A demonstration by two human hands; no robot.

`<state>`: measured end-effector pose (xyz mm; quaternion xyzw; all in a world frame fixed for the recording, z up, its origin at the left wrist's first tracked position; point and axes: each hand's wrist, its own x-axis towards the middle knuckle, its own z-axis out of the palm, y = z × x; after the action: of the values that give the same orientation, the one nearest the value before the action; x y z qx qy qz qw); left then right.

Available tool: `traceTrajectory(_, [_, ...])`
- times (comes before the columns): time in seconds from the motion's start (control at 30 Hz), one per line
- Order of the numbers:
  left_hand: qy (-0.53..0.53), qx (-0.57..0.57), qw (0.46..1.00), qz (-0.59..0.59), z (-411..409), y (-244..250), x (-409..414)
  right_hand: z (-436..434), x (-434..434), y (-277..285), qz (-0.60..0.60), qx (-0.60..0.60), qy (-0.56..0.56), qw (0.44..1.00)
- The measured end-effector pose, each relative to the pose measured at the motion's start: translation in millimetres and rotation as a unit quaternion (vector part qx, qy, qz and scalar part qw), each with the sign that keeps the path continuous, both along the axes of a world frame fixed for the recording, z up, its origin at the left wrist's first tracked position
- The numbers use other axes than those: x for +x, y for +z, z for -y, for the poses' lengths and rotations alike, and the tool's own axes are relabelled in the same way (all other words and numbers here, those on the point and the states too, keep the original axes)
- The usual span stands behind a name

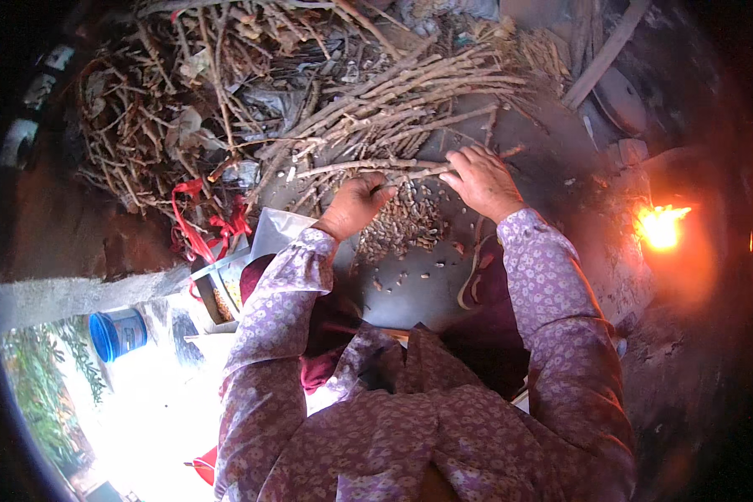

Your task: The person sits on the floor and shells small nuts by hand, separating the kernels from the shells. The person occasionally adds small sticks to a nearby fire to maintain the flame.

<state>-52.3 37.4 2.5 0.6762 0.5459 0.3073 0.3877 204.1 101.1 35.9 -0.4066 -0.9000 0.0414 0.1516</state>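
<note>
Thin dry sticks lie across the space between my two hands. My left hand point(359, 202) is closed at the near side of a stick, its thumb and fingertips together by the stick's bark. On the right, my right hand point(484, 182) rests its fingers on the end of a forked stick point(376, 164). Just below the hands, a heap of small nuts or seeds in shells point(408, 223) is spread on the dark floor point(408, 301). Beyond them lies a bundle of long sticks point(389, 106), roughly side by side. Whether the left fingers grip a stick is partly hidden.
Tangled brushwood point(144, 119) fills the upper left, with a red cloth strip point(191, 232) at its edge. A divided container point(216, 298) holding grains stands left of my left forearm. A fire point(662, 226) burns at the right. A blue bucket point(118, 334) lies at far left.
</note>
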Motion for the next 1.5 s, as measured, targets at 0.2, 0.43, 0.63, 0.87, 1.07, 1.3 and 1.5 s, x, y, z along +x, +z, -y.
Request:
traceTrajectory(0.2, [0.032,-0.097,0.994,0.03,10.2,-15.5,-3.7,8.5,-5.8,2.2,0.01,0.057,0.023,0.998])
traceTrajectory(0.43, [0.073,-0.243,0.963,0.094,7.0,-7.4,6.6,10.3,-8.3,-0.5,-0.01,0.015,0.004,1.0])
traceTrajectory(0.63, [0.129,-0.279,0.928,0.209,3.6,2.9,18.1,3.9,-10.3,-8.2,0.042,-0.017,-0.039,0.998])
traceTrajectory(0.87, [0.155,-0.288,0.923,0.203,-23.6,10.7,18.1,-11.2,-16.8,-0.9,-0.001,0.006,-0.095,0.995])
traceTrajectory(1.07, [0.296,-0.255,0.823,0.413,-61.4,34.4,81.4,-27.2,-41.4,-26.3,-0.232,-0.109,-0.239,0.936])
traceTrajectory(1.3, [0.246,-0.184,0.834,0.457,-72.2,17.8,111.2,-27.0,-22.0,-25.3,-0.322,-0.255,-0.195,0.891])
traceTrajectory(1.5, [0.257,-0.221,0.721,0.604,-111.7,-35.7,76.6,4.8,-20.3,-10.5,-0.339,-0.303,-0.122,0.882])
